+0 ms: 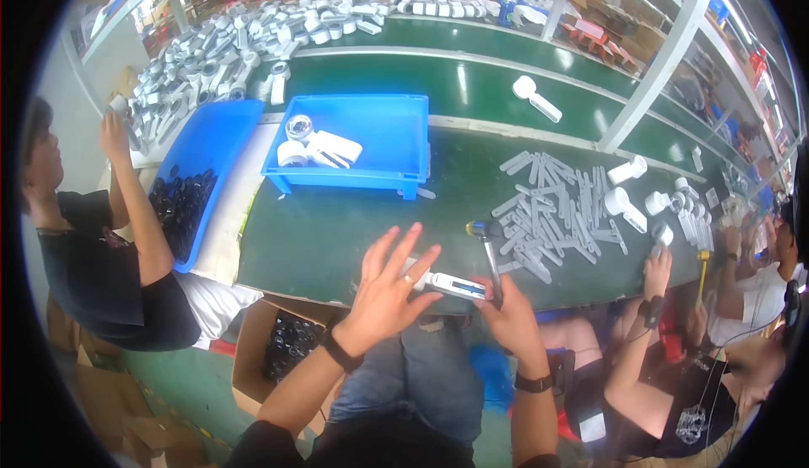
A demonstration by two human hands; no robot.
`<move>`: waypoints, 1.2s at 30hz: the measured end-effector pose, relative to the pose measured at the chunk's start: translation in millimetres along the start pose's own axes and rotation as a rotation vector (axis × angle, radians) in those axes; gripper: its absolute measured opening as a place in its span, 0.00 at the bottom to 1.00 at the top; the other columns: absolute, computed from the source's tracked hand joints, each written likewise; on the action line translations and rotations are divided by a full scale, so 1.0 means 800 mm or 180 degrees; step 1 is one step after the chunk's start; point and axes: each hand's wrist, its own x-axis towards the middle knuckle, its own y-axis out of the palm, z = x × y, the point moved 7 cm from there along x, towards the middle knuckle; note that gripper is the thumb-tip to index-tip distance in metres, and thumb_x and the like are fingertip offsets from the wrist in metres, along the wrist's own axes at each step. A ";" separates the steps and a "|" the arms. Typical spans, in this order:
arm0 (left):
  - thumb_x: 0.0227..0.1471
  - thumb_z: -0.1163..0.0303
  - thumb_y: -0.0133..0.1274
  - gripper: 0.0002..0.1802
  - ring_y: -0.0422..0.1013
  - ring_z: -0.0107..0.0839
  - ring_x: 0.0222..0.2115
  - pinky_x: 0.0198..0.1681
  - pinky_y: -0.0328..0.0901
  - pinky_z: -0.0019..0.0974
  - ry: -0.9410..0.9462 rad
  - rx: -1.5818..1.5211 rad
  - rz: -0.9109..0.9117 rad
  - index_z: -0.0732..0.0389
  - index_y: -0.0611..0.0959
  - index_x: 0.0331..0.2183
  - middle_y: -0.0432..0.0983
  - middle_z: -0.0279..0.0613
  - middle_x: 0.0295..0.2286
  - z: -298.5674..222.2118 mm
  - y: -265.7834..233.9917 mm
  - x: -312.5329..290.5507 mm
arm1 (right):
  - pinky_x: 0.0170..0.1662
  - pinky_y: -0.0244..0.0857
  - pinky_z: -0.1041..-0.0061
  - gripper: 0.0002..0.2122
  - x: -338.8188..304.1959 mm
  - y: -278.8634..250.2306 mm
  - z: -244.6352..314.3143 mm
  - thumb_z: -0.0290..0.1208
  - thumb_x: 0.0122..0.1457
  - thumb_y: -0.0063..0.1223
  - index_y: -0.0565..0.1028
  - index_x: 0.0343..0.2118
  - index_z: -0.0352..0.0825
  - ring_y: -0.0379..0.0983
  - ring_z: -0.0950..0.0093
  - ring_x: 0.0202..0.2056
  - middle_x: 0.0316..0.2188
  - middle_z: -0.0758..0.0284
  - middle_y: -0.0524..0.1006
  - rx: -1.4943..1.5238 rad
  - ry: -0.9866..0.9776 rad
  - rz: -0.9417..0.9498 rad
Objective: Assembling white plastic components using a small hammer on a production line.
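Over the near table edge, a white round-headed handheld housing lies with its slotted handle pointing right. My left hand, fingers spread, is over its round end and partly hides it; whether the palm touches it is unclear. My right hand is closed around the grip of a small hammer with a metal shaft and a yellow-and-dark head, held upright. The right fingertips also meet the end of the white handle. Just beyond the hammer lies a pile of translucent grey strips.
A blue tray holds several white parts. Left of it, a blue bin holds black rings. White housings are heaped at the back left; another lies on the green belt. A cardboard box stands below. People work on both sides.
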 end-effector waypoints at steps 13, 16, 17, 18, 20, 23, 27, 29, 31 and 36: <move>0.57 0.65 0.66 0.23 0.78 0.56 0.49 0.54 0.73 0.50 0.0518 -0.0164 0.0411 0.65 0.85 0.51 0.81 0.57 0.52 -0.008 -0.014 0.165 | 0.12 0.52 0.79 0.06 0.036 -0.040 -0.057 0.29 0.73 0.53 0.71 0.47 0.35 0.64 0.81 0.09 0.18 0.63 0.78 0.1968 0.0008 -0.1026; 0.58 0.65 0.63 0.19 0.80 0.54 0.46 0.51 0.74 0.50 0.0338 -0.0142 0.0823 0.65 0.87 0.48 0.83 0.58 0.45 0.008 0.049 0.242 | 0.17 0.58 0.78 0.07 0.034 -0.032 -0.058 0.33 0.71 0.57 0.74 0.43 0.35 0.69 0.82 0.13 0.19 0.68 0.79 0.1579 0.0094 -0.0892; 0.58 0.64 0.62 0.17 0.80 0.53 0.46 0.50 0.74 0.51 0.0294 0.0023 0.0982 0.64 0.88 0.46 0.83 0.58 0.44 0.014 0.077 0.260 | 0.18 0.60 0.78 0.08 0.033 -0.031 -0.061 0.33 0.71 0.58 0.75 0.42 0.34 0.71 0.82 0.15 0.19 0.69 0.79 0.1437 0.0121 -0.0860; 0.58 0.64 0.62 0.17 0.80 0.53 0.46 0.50 0.74 0.51 0.0332 0.0024 0.0986 0.64 0.88 0.46 0.83 0.58 0.44 0.016 0.105 0.275 | 0.21 0.65 0.76 0.08 0.032 -0.029 -0.067 0.34 0.70 0.59 0.76 0.41 0.34 0.74 0.81 0.17 0.19 0.70 0.80 0.1391 0.0104 -0.0790; 0.57 0.64 0.62 0.13 0.80 0.54 0.44 0.48 0.75 0.52 0.0213 0.0279 0.1333 0.62 0.90 0.39 0.83 0.57 0.41 0.030 0.164 0.298 | 0.27 0.70 0.74 0.08 0.031 -0.028 -0.058 0.33 0.69 0.59 0.77 0.42 0.33 0.79 0.78 0.21 0.20 0.68 0.81 0.1130 -0.0091 -0.0701; 0.55 0.63 0.63 0.11 0.80 0.54 0.42 0.47 0.75 0.53 0.0084 0.0431 0.1354 0.61 0.90 0.33 0.83 0.55 0.39 0.036 0.234 0.321 | 0.30 0.74 0.69 0.11 0.022 -0.030 -0.050 0.35 0.68 0.61 0.78 0.44 0.32 0.83 0.70 0.24 0.23 0.61 0.84 0.0911 -0.0262 -0.0593; 0.54 0.64 0.63 0.12 0.79 0.54 0.42 0.47 0.75 0.53 0.0179 0.0511 0.0758 0.64 0.88 0.32 0.81 0.55 0.37 0.017 0.275 0.337 | 0.30 0.74 0.63 0.12 0.025 -0.025 -0.064 0.38 0.66 0.63 0.80 0.44 0.36 0.83 0.58 0.25 0.24 0.56 0.83 0.0759 -0.0388 -0.0684; 0.54 0.65 0.62 0.11 0.81 0.54 0.39 0.45 0.77 0.53 0.0281 0.0765 0.0738 0.65 0.88 0.32 0.83 0.56 0.35 0.039 0.289 0.342 | 0.30 0.74 0.63 0.12 0.027 -0.022 -0.064 0.38 0.66 0.63 0.80 0.44 0.36 0.82 0.57 0.24 0.23 0.56 0.82 0.0874 -0.0379 -0.0637; 0.53 0.68 0.60 0.09 0.83 0.55 0.35 0.42 0.78 0.52 -0.0089 0.0937 0.1461 0.64 0.89 0.30 0.85 0.57 0.31 0.062 0.300 0.345 | 0.29 0.73 0.62 0.11 0.027 -0.025 -0.068 0.39 0.66 0.63 0.80 0.44 0.37 0.82 0.56 0.24 0.22 0.56 0.81 0.0979 -0.0329 -0.0616; 0.53 0.67 0.57 0.11 0.82 0.53 0.33 0.43 0.76 0.50 -0.0493 0.0511 0.2370 0.62 0.91 0.30 0.85 0.56 0.29 0.094 0.256 0.335 | 0.27 0.73 0.63 0.09 0.028 -0.032 -0.063 0.35 0.65 0.63 0.80 0.42 0.36 0.82 0.56 0.23 0.22 0.56 0.81 0.0914 -0.0442 -0.0619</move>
